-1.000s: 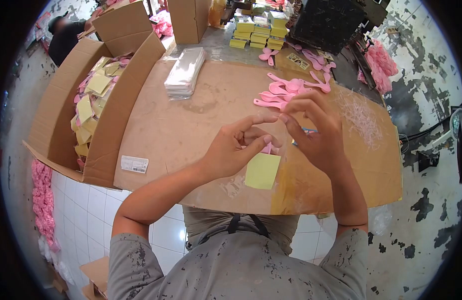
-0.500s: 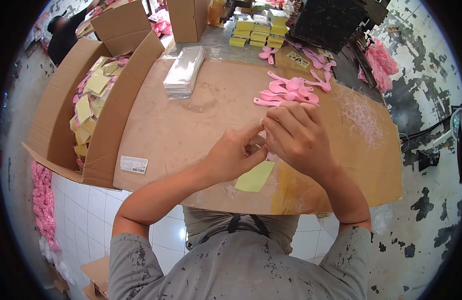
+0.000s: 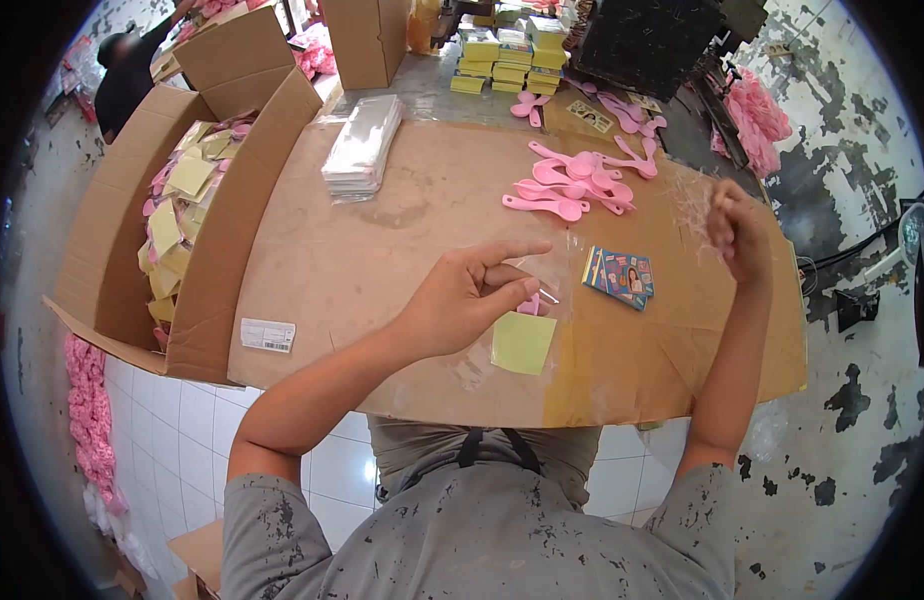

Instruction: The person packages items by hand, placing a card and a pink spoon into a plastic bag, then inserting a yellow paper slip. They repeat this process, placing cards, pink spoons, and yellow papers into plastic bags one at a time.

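My left hand (image 3: 482, 292) is pinched on a clear plastic bag (image 3: 550, 290) over the cardboard-covered table. A pink spoon (image 3: 528, 305) shows partly behind its fingertips, and a yellow-green card (image 3: 523, 343) hangs below them. Most of the spoon is hidden by the hand. My right hand (image 3: 739, 232) is raised at the right, beside a heap of thin clear plastic strips (image 3: 697, 210). Its fingers are curled and blurred. Between the hands lies a small stack of blue printed cards (image 3: 619, 278). Beyond it is a pile of pink spoons (image 3: 572, 180).
At the left stands an open carton (image 3: 197, 290) filled with packets. A stack of clear bags (image 3: 364, 150) lies at the table's back left. Stacked card bundles (image 3: 512, 60) and a black machine (image 3: 647, 45) stand behind. A person (image 3: 132, 80) is at the far left.
My right hand has moved from beside the left hand out to the right, by the plastic strips. The blue card stack has come into view. My left hand stays with the bag.
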Available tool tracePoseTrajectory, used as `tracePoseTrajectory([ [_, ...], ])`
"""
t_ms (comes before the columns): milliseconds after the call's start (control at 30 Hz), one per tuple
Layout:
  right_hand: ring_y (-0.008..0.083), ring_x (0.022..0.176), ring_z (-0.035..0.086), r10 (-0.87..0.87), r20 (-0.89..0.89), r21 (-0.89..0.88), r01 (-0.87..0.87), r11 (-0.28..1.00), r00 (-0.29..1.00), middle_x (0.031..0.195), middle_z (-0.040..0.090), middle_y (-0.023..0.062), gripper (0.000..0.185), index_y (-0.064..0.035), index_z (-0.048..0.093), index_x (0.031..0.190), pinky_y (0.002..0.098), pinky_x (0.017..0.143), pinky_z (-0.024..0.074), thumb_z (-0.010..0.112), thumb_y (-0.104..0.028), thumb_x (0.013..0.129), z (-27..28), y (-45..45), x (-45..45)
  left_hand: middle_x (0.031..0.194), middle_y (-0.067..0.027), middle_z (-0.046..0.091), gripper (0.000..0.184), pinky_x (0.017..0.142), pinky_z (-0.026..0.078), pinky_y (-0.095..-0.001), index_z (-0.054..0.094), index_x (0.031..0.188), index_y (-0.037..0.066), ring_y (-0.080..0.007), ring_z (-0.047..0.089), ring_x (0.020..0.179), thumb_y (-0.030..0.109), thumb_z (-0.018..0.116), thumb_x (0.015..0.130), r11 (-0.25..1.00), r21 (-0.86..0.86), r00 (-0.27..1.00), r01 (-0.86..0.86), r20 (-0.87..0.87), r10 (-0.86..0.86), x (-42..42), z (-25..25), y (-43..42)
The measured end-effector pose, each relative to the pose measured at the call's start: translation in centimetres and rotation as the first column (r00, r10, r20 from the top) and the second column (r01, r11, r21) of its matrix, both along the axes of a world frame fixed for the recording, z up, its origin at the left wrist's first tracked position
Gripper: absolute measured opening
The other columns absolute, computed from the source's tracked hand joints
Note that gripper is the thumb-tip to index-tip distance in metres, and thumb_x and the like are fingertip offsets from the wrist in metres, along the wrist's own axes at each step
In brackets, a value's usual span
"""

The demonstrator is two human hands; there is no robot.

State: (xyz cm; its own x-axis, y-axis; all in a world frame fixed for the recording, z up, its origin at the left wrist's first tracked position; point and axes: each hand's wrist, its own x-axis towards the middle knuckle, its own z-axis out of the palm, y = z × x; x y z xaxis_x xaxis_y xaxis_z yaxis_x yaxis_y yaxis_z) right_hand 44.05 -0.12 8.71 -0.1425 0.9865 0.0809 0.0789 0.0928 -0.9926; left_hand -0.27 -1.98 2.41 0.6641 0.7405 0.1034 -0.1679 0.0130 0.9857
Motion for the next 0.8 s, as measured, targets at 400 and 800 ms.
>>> tracePoseTrajectory([
  [400,0.0271,0.115,0.065,-0.557,0.578,0.586,0.172,0.792,0.597,0.119,0.07,0.0138,0.04,-0.0042,0.065,0.132,0.0427,0.101,0.0487,0.07,-0.008,0.093,-1.9,-3.9,-9.9,0.118,-0.0176,0.076,0.041,0.093,0.059,-0.0296,0.054,0.144,-0.006,-0.0176,0.073,0.11,0.008,0.061,0.107,0.991,-0.019,0.992,-0.129,0.013,0.129,0.8,-0.6,0.4],
  [800,0.0083,0.096,0.066,0.225,0.073,0.095,-0.231,0.968,0.972,0.102,0.069,0.002,0.023,0.0019,0.069,0.12,0.026,0.084,0.0541,0.071,-0.003,0.098,-5.3,-2.8,-18.7,0.118,-0.0124,0.075,0.032,0.096,0.057,-0.0269,0.064,0.133,-0.007,-0.0133,0.071,0.111,0.01,0.065,0.105,0.983,0.071,0.986,-0.169,0.024,0.168,0.3,-0.9,1.0],
])
